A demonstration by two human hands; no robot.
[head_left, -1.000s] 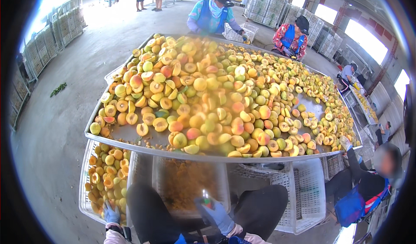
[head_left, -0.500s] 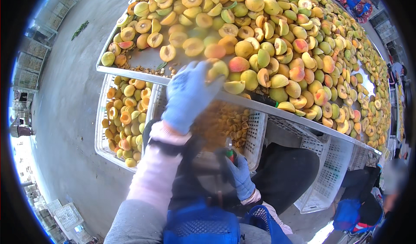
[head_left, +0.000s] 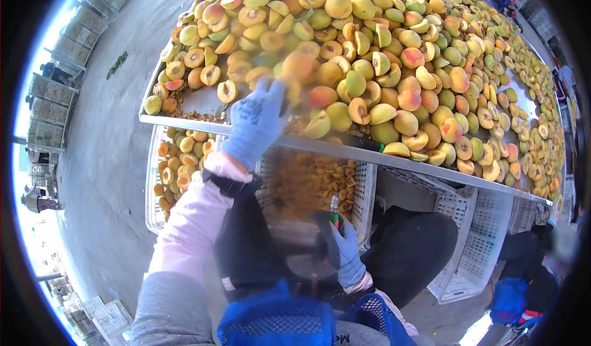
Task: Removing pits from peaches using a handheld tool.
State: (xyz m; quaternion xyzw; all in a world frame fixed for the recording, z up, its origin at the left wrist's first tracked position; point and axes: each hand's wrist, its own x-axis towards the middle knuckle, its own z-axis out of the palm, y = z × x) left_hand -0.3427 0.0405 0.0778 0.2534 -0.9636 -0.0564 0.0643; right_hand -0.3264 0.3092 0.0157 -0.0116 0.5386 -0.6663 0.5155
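My left hand, in a blue knit glove, reaches over the front edge of the metal table. Its fingers stretch out toward a heap of halved and whole peaches; a blurred orange-red peach lies just past the fingertips. No fruit shows clearly in this hand, and the thumb side is partly smeared. Lower down, between my knees, my gloved right hand is closed around a small hand tool with a red and green handle and a metal tip pointing up. A dark blur hides part of this hand.
Beneath the table edge stand a white crate of peach halves at the left and another crate of halves in front of me. Further right is a white perforated crate. A co-worker's dark-clothed legs are at the right.
My left hand has moved left and farther over the table; the yellow-green peach seen at its fingers before no longer shows there. My right hand still holds the tool low down.
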